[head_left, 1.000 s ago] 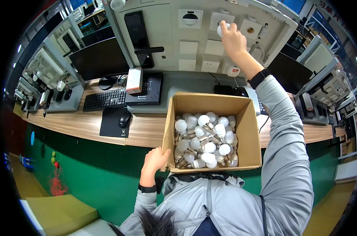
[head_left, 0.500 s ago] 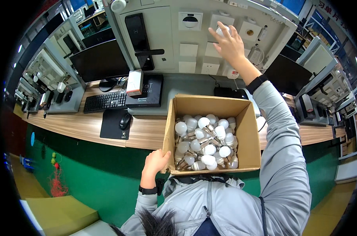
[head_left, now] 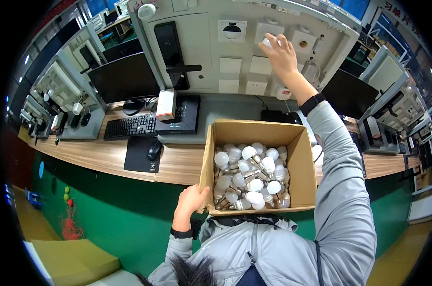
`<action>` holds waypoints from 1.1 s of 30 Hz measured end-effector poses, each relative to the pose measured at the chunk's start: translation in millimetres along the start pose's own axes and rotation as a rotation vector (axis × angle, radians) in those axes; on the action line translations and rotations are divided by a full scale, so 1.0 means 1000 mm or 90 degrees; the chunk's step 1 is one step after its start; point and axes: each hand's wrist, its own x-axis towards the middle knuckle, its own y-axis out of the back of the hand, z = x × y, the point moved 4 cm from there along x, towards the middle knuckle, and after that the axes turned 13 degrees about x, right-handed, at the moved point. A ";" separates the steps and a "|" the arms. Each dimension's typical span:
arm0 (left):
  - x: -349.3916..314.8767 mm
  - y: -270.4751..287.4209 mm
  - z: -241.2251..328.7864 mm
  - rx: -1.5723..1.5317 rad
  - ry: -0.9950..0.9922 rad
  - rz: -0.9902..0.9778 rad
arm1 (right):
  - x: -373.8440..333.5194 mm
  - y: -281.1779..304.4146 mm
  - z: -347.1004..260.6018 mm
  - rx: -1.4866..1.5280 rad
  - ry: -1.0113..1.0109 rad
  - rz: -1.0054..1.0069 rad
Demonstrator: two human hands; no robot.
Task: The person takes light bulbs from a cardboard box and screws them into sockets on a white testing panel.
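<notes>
My right hand [head_left: 280, 55] reaches up to the upright panel, its fingers curled round a white light bulb [head_left: 267, 43] at a square white fixture [head_left: 268, 29]. Only part of that bulb shows between the fingers, and its base is hidden. Against my body rests a cardboard box [head_left: 302, 167], open at the top, with a heap of white light bulbs [head_left: 254, 185] with metal screw bases inside. My left hand [head_left: 191, 200] holds the near left edge of the box, its fingers partly hidden behind the cardboard.
Right of the bulb is another square socket [head_left: 302, 42]. On the panel's left hangs a black door lock [head_left: 170, 55]. The desk [head_left: 177, 164] carries a keyboard [head_left: 130, 126], a mouse [head_left: 155, 150], a monitor [head_left: 124, 77] and a small white box [head_left: 166, 104] on a black box [head_left: 189, 114].
The spread fingers of my right hand have closed in round the bulb at the panel. My left hand stays on the box edge. The whole view has shifted slightly.
</notes>
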 end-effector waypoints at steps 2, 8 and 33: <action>0.000 0.000 0.000 0.003 -0.003 0.005 | 0.000 -0.001 0.002 0.019 -0.013 0.004; 0.004 -0.002 -0.002 0.001 -0.017 0.010 | -0.001 -0.009 0.010 0.073 -0.004 -0.041; 0.004 -0.002 0.000 -0.008 0.008 -0.012 | -0.007 -0.003 0.022 0.154 -0.126 -0.048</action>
